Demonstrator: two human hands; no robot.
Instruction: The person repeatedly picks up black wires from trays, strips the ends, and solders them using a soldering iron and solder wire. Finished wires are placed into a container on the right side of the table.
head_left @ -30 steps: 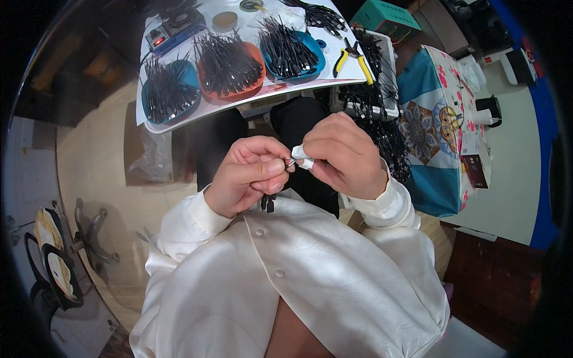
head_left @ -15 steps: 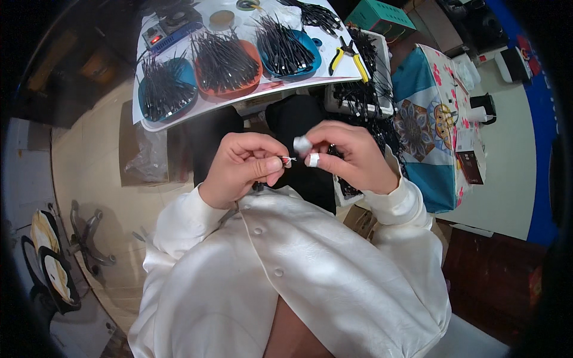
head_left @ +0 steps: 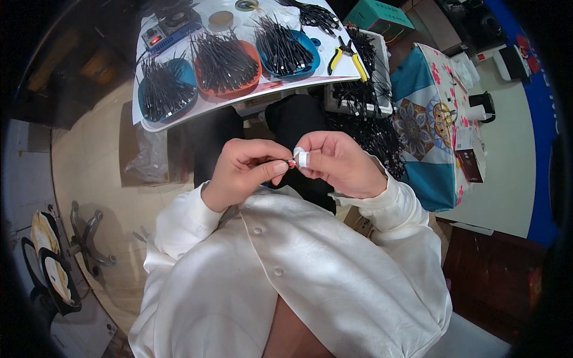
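At the far left of the table (head_left: 215, 7), a blue tray (head_left: 189, 73) was seen heaped with thin black cables, beside an orange tray (head_left: 255, 64) filled the same way; both were set near the front edge, so a tray could have been tipped by a knock from a knee or sleeve. In front of the table, the end of a black cable (head_left: 290, 162), with short red and pale strands, was held between the thumb and forefinger of the left hand (head_left: 239, 173). Little of it was left exposed, and if the grip were too slack, the cable could be pulled out or turned. Farther right, the strand tips seemed to be pinched by the right hand (head_left: 338, 163), whose thumb and finger were wrapped in white strips (head_left: 303, 159); by these the contact was partly hidden. Feel might be dulled by the wraps, and fine strands could be bent, crossed or snapped by too hard a tug. At the table's right corner, yellow-handled pliers (head_left: 346, 50) were left with their handles near the edge, from which they could be swept by a stray elbow.
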